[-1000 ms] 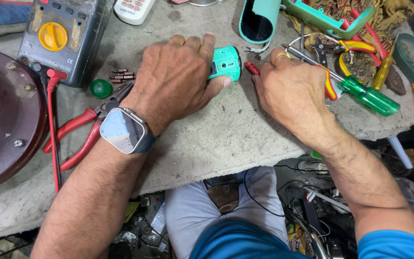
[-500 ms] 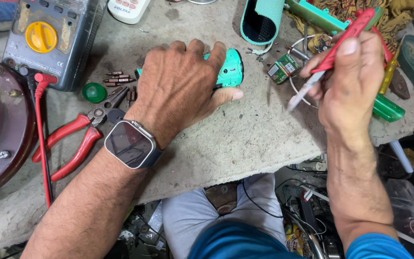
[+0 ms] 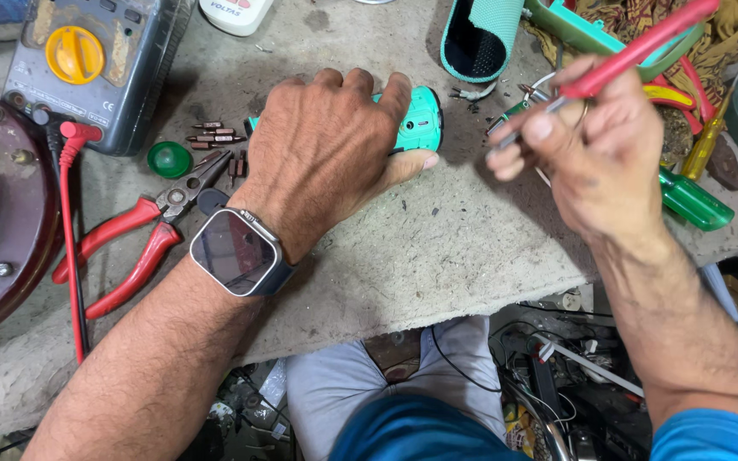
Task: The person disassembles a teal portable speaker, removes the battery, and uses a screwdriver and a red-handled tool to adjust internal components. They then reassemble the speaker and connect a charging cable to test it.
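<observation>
- Worn grey bench (image 3: 437, 256), cluttered: multimeter (image 3: 87, 60), red pliers (image 3: 130, 248), screwdriver bits (image 3: 215, 137).
- Left hand (image 3: 326, 154) clamped over teal gadget (image 3: 420, 119).
- Right hand (image 3: 600, 162) pinching red-handled screwdriver (image 3: 634, 51).

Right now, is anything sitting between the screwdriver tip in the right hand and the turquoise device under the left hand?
Nothing visible blocks it. The right hand holds a red-handled screwdriver with its tip just right of the turquoise device, which the left hand presses to the worktop. Only bare surface and a few small loose bits lie in the gap.
</observation>
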The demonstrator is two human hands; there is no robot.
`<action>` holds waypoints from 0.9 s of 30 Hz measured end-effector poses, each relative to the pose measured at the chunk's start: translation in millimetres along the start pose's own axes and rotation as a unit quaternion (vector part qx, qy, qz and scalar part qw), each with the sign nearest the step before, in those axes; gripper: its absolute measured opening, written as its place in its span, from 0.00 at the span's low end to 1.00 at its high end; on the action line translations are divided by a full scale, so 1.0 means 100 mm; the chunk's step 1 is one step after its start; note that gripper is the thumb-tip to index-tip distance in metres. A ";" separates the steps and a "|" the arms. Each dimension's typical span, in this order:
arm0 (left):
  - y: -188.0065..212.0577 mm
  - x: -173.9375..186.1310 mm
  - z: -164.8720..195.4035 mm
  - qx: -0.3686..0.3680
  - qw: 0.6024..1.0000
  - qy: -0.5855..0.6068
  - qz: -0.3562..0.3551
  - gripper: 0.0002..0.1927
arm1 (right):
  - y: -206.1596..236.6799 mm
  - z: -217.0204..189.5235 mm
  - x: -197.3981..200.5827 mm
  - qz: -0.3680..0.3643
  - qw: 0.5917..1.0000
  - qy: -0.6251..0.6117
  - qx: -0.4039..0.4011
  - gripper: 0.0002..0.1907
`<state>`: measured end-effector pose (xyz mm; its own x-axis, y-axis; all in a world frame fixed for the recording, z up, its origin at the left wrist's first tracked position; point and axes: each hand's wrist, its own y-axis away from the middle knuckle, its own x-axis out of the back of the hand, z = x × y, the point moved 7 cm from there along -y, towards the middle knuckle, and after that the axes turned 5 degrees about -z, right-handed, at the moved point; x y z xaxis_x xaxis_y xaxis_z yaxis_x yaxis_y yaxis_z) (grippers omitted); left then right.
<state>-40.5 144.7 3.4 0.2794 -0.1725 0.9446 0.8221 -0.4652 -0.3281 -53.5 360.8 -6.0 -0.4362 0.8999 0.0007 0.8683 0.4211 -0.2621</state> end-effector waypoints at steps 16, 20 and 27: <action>0.01 0.01 -0.01 -0.002 1.000 0.003 0.020 0.37 | -0.38 0.15 -0.21 -0.084 0.985 0.100 0.111 0.15; 0.00 0.02 0.00 -0.004 1.000 -0.007 0.025 0.38 | -0.37 0.10 -0.27 -0.084 0.980 0.139 0.115 0.15; 0.00 0.01 0.00 0.000 1.000 -0.008 0.014 0.37 | -0.37 0.08 -0.30 -0.113 0.977 0.137 0.121 0.15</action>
<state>-40.0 144.7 3.9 0.3097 -0.1709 0.9354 0.8140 -0.4607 -0.3537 -74.3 316.9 -4.3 -0.5015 0.7978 0.3348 0.6614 0.6030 -0.4460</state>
